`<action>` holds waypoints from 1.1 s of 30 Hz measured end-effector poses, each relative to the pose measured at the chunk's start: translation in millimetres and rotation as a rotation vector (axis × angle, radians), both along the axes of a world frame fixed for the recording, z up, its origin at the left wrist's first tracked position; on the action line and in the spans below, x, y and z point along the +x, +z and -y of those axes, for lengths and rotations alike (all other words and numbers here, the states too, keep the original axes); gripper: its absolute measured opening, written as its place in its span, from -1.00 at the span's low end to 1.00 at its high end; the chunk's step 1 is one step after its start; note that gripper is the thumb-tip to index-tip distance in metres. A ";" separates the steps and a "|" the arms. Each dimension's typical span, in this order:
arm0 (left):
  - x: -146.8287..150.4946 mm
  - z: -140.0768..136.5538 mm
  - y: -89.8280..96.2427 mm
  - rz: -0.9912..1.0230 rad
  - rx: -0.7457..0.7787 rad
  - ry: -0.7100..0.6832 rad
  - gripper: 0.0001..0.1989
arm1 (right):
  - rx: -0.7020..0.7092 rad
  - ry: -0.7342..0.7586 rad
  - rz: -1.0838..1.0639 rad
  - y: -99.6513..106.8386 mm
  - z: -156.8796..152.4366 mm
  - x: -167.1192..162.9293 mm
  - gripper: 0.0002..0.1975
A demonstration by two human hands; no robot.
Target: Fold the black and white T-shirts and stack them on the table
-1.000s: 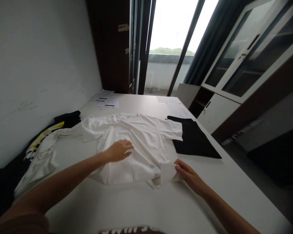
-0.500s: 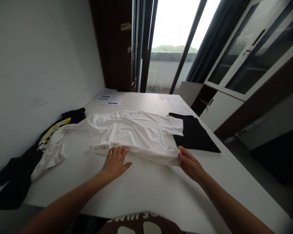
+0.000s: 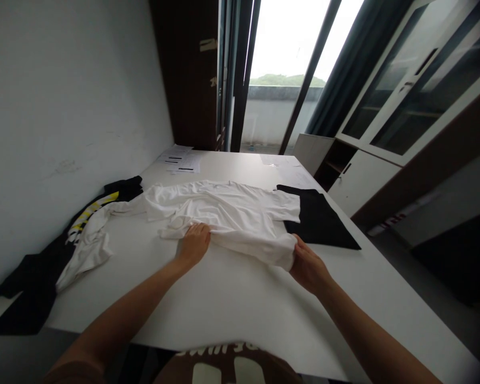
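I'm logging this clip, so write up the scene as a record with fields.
White T-shirt: spread on the white table, wrinkled
Left hand: on the T-shirt's near edge
Right hand: holding the T-shirt's near right corner
Black cloth: flat, partly under one sleeve
Left side: black clothing and a white garment
Far end: papers

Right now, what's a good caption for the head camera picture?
Left hand and right hand at the near edge of a white T-shirt, one sleeve over black cloth.
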State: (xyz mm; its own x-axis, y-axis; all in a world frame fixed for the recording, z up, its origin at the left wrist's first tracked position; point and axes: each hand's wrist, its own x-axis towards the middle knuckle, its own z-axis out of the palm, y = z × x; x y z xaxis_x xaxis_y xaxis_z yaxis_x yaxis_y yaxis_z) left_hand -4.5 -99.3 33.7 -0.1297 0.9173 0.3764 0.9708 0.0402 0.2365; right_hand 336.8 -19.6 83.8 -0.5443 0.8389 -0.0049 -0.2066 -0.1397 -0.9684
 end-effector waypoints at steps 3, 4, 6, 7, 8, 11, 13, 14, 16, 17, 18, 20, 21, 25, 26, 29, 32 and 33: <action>-9.2 -0.9 6.0 0.154 0.035 0.063 -0.76 | 0.027 -0.045 -0.016 5.6 -2.6 -0.1 -0.66; -12.2 -1.8 8.7 0.195 0.035 0.076 -0.74 | 0.036 -0.057 -0.022 7.3 -3.4 -0.2 -0.66; -18.9 -2.3 14.2 0.244 0.019 0.060 -0.72 | 0.050 -0.074 -0.038 9.7 -4.9 -0.2 -0.67; -22.7 -1.3 16.7 0.252 0.003 0.029 -0.70 | 0.051 -0.081 -0.048 10.3 -5.6 0.0 -0.68; -26.6 0.8 19.0 0.246 -0.018 -0.013 -0.70 | 0.047 -0.090 -0.060 10.4 -6.2 0.5 -0.69; -34.9 13.7 24.9 0.124 -0.095 -0.165 -0.59 | 0.011 -0.106 -0.083 9.0 -7.2 3.0 -0.72; -33.9 25.3 28.2 -0.001 -0.131 -0.269 -0.37 | -0.014 -0.098 -0.083 7.6 -6.6 4.9 -0.73; -30.8 31.0 29.5 -0.055 -0.148 -0.299 -0.28 | -0.019 -0.091 -0.077 7.0 -5.9 5.5 -0.73; -20.4 39.9 30.9 -0.134 -0.189 -0.275 -0.21 | -0.013 -0.077 -0.057 6.4 -3.5 5.5 -0.72; -14.1 42.9 30.8 -0.167 -0.213 -0.227 -0.22 | -0.010 -0.072 -0.050 6.4 -2.1 4.8 -0.71; -7.8 44.8 30.3 -0.198 -0.235 -0.171 -0.24 | -0.010 -0.067 -0.047 6.6 -0.5 3.8 -0.69; 2.7 46.2 28.3 -0.249 -0.259 -0.088 -0.30 | -0.025 -0.055 -0.055 7.4 2.2 1.2 -0.67; 6.3 46.3 27.2 -0.266 -0.256 -0.072 -0.34 | -0.037 -0.048 -0.065 7.9 3.1 0.1 -0.67; 9.9 46.4 25.4 -0.307 -0.157 -0.110 -0.45 | -0.074 -0.039 -0.098 9.6 4.1 -1.3 -0.67; 9.1 46.4 25.6 -0.319 -0.129 -0.130 -0.47 | -0.079 -0.046 -0.104 9.8 3.8 -0.7 -0.67; 6.3 45.9 28.0 -0.330 -0.099 -0.168 -0.56 | -0.082 -0.062 -0.111 8.2 2.4 2.0 -0.69; 4.2 47.9 32.4 -0.272 -0.132 -0.184 -0.68 | -0.099 -0.036 -0.124 2.5 -0.6 6.9 -0.71; 3.2 50.1 34.0 -0.247 -0.142 -0.189 -0.72 | -0.112 -0.020 -0.139 -0.1 -2.0 9.2 -0.72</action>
State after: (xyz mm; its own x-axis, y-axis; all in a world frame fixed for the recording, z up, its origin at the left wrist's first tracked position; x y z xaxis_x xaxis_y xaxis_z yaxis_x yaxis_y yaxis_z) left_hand -1.2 -149.5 67.7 0.1264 0.9621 0.2416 0.9915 -0.1297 -0.0021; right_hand 345.9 -17.6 83.7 -0.5294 0.8480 -0.0246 -0.3411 -0.2393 -0.9091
